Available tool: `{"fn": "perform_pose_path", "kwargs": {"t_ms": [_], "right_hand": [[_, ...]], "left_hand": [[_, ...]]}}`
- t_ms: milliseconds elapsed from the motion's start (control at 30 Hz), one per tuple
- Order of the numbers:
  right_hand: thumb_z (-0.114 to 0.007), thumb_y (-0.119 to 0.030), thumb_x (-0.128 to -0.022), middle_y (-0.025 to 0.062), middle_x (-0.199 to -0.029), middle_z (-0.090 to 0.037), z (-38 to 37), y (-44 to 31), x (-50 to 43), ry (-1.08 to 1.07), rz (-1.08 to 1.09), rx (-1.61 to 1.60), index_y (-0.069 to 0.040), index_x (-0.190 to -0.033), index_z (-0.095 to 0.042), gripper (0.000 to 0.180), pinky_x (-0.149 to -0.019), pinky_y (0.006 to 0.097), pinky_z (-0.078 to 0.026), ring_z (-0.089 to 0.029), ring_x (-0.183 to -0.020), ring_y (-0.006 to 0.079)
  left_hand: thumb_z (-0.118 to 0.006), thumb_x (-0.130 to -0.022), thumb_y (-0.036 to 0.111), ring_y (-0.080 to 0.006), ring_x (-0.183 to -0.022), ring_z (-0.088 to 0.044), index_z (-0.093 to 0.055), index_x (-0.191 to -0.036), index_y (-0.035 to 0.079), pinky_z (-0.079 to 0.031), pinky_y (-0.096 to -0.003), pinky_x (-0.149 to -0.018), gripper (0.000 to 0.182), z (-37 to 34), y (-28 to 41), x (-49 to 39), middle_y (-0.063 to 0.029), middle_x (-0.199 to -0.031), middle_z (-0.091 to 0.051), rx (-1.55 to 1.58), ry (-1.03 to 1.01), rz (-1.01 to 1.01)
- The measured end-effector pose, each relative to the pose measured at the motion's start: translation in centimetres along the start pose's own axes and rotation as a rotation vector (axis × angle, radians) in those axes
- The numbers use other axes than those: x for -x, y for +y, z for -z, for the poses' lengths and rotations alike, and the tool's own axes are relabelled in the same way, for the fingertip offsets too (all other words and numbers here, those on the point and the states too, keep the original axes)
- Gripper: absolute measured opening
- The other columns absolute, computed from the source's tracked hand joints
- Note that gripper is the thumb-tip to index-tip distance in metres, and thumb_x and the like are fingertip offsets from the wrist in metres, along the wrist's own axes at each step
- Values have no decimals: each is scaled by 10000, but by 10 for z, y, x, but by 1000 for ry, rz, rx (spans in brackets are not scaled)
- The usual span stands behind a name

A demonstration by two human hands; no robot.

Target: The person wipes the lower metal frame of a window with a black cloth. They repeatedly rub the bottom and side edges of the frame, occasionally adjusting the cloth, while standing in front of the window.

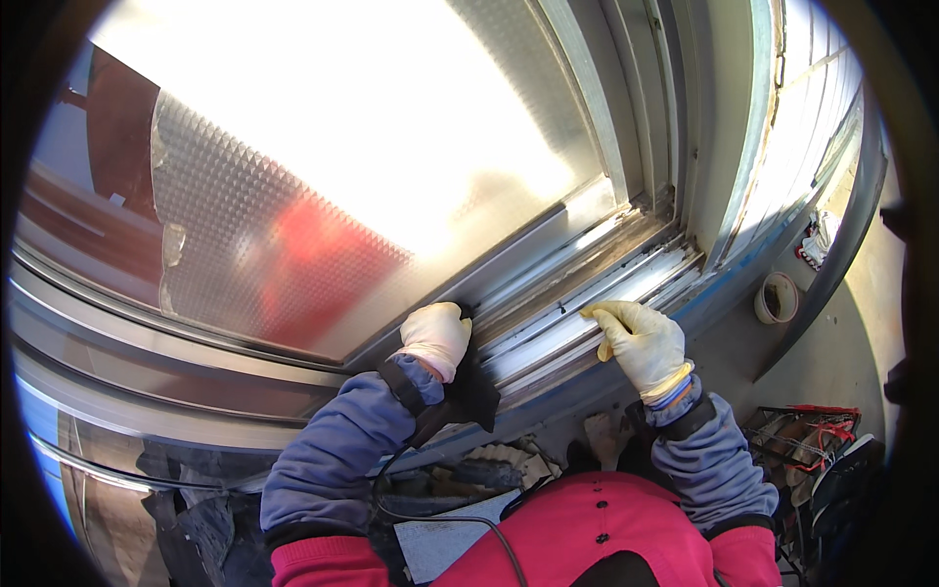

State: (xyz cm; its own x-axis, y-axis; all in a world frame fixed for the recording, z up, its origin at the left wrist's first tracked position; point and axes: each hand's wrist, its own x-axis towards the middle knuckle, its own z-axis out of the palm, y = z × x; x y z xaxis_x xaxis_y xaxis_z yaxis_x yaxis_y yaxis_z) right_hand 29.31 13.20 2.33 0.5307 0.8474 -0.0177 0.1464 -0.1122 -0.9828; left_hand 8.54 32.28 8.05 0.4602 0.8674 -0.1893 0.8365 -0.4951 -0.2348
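My left hand (438, 337), in a pale glove, is closed in a fist against the lower rail of a textured glass window sash (528, 231). Black cloth (472, 392) shows at the fist and hangs over the sill beneath it. Just above the white metal sill track (554, 345) is my right hand (645, 348), gloved in pale yellow. Its thumb and fingertips are drawn together; whether something small is pinched between them cannot be made out. Dirt and worn patches mark the window channel (579, 268) and its far corner.
At right, a small bucket (776, 299) stands on the floor by a dark curved edge (836, 293). A red-edged rack (803, 433) is lower right. Below the sill lie rubble (499, 466) and a light board (447, 536). A cable (447, 517) crosses my front.
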Motion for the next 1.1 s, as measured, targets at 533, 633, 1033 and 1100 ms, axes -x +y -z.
{"fn": "perform_pose_path", "kwargs": {"t_ms": [533, 633, 1033, 1100], "right_hand": [[-666, -174, -968, 71, -757, -730, 1, -2, -2, -3, 5, -28, -70, -1038, -784, 172, -559, 239, -522, -671, -583, 99], [-674, -186, -960, 78, -764, -735, 1, -3, -2, 3, -17, -49, -79, -1035, -787, 173, -565, 244, -528, -679, -588, 109], [-668, -193, -971, 69, -725, -716, -1, 1, -4, 2, -25, -63, -79, -1036, -785, 176, -564, 243, -514, -661, -576, 103], [-668, -188, -971, 68, -728, -717, -1, 0, -4, 0, -24, -68, -76, -1037, -785, 175, -560, 242, -513, -659, -574, 101]], "left_hand": [[-728, -870, 353, -400, -813, -663, -703, -852, 33, -532, -465, -732, 321, 21, 20, -6, -186, -833, -692, 243, 222, -296], [-764, -813, 333, -361, -763, -676, -702, -815, 63, -524, -461, -674, 276, 22, -22, 23, -146, -777, -683, 144, 427, -241], [-738, -846, 403, -368, -693, -687, -656, -766, 72, -537, -479, -615, 350, -3, -30, 31, -149, -722, -684, -61, 226, -146], [-691, -874, 496, -378, -731, -699, -707, -790, 48, -548, -476, -654, 456, 4, -30, 29, -182, -765, -703, -76, 113, -89]]}}
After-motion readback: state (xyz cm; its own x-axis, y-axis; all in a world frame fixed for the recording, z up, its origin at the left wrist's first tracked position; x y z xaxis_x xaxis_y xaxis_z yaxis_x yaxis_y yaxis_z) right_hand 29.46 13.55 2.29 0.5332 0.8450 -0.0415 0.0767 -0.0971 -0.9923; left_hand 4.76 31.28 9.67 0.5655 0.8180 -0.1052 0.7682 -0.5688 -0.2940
